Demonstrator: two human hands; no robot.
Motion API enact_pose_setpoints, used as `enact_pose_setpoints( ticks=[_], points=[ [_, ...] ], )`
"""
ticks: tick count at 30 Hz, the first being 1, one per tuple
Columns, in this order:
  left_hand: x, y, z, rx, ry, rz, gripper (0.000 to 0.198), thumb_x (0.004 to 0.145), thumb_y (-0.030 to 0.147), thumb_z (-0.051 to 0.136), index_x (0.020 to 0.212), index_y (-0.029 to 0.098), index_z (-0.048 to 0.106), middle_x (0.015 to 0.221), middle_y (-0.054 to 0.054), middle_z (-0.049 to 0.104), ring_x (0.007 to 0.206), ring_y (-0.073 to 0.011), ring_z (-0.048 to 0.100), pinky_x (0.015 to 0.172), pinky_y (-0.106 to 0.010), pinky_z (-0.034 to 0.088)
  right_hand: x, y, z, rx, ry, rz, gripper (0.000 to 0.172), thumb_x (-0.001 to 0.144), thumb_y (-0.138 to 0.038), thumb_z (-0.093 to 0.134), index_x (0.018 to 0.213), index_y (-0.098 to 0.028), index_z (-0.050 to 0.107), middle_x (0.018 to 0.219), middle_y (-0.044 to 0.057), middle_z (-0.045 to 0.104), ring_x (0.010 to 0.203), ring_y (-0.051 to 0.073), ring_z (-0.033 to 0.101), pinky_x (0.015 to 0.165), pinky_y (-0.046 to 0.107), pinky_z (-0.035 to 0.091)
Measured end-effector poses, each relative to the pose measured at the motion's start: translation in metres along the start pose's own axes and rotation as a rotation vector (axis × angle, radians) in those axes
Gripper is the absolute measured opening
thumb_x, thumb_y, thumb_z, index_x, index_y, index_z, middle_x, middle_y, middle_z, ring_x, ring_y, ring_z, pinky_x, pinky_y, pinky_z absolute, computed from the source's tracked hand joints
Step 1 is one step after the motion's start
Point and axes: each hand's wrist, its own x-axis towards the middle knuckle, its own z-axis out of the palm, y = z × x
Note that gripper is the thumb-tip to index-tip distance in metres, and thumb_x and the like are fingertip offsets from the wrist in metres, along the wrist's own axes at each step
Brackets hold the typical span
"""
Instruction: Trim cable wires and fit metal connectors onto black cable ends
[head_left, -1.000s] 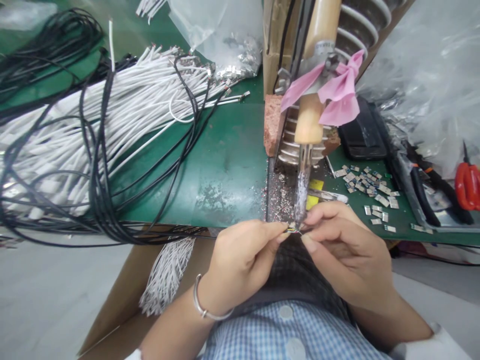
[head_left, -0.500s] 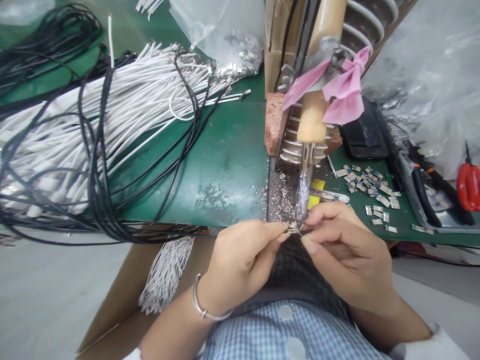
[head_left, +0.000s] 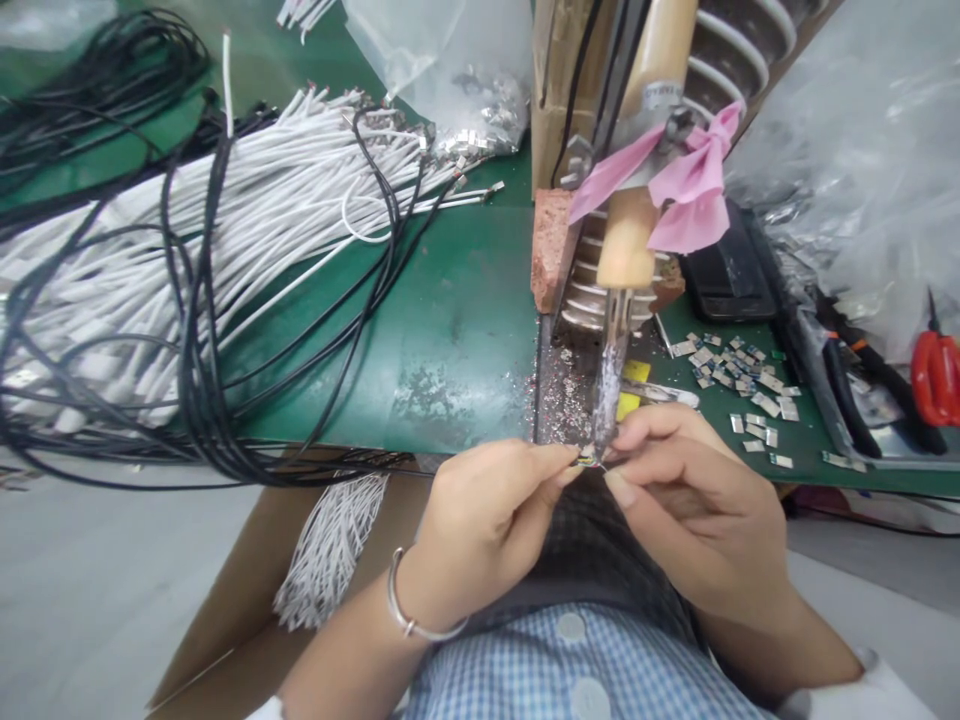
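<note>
The left hand point(head_left: 495, 520) pinches a few thin coloured wires point(head_left: 585, 461) between thumb and index finger, its fingers together and clamped on them. The wires lie at the lower tip of a wooden-handled soldering iron point(head_left: 630, 250), at the front edge of the green table point(head_left: 465, 340). The right hand point(head_left: 697, 510) is just beside the tip on the other side; its thumb and forefinger nearly meet beside a fine strand, but the spot is too small to tell whether they grip it. A metal bangle point(head_left: 409, 628) circles the left wrist.

The iron slants down toward the hands, with a pink ribbon point(head_left: 694, 190) tied around it and a brick point(head_left: 550, 250) beside it. Left of it, white cables point(head_left: 247, 220) lie in a broad heap, with black cables point(head_left: 196, 300) looped over them. Right of it, small metal connectors point(head_left: 765, 402) are scattered on the table, near a red-handled tool point(head_left: 937, 375). Below the table, a cardboard box point(head_left: 232, 610) holds a bundle of white strands point(head_left: 337, 545).
</note>
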Motion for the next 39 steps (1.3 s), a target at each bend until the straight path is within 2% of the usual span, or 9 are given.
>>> enact_pose_setpoints(
  ticks=[16, 26, 33, 39],
  points=[
    [0.001, 0.002, -0.001, 0.005, -0.002, -0.007, 0.014, 0.089, 0.009, 0.061, 0.099, 0.014, 0.069, 0.067, -0.001, 0.070, 0.054, -0.0103, 0.061, 0.053, -0.020, 0.049, 0.000, -0.002, 0.000, -0.019, 0.021, 0.022, 0.020, 0.080, -0.002, 0.061, 0.083, -0.022, 0.065, 0.094, 0.002, 0.060, 0.087, 0.015, 0.060, 0.078, 0.030, 0.054],
    [-0.004, -0.001, -0.002, 0.020, -0.047, -0.004, 0.015, 0.089, 0.008, 0.060, 0.100, 0.013, 0.068, 0.068, -0.001, 0.070, 0.055, -0.0104, 0.062, 0.053, -0.020, 0.049, 0.000, 0.000, 0.000, -0.056, -0.037, -0.015, 0.019, 0.080, -0.001, 0.060, 0.082, -0.020, 0.065, 0.094, 0.002, 0.059, 0.088, 0.012, 0.061, 0.081, 0.026, 0.053],
    [-0.010, 0.001, -0.002, -0.011, -0.055, -0.003, 0.016, 0.089, 0.008, 0.060, 0.101, 0.015, 0.067, 0.075, -0.002, 0.075, 0.060, -0.0115, 0.067, 0.059, -0.021, 0.054, -0.010, -0.001, -0.004, -0.087, -0.066, -0.069, 0.021, 0.078, -0.001, 0.058, 0.086, -0.020, 0.062, 0.095, 0.004, 0.062, 0.086, 0.016, 0.065, 0.075, 0.030, 0.057],
    [-0.015, 0.004, 0.000, -0.065, -0.060, -0.005, 0.015, 0.089, 0.009, 0.060, 0.102, 0.015, 0.067, 0.078, -0.005, 0.076, 0.062, -0.0136, 0.070, 0.058, -0.023, 0.054, -0.020, -0.002, -0.011, -0.136, -0.095, -0.141, 0.025, 0.076, -0.001, 0.058, 0.089, -0.021, 0.060, 0.094, 0.005, 0.065, 0.085, 0.017, 0.068, 0.072, 0.029, 0.060]
  ],
)
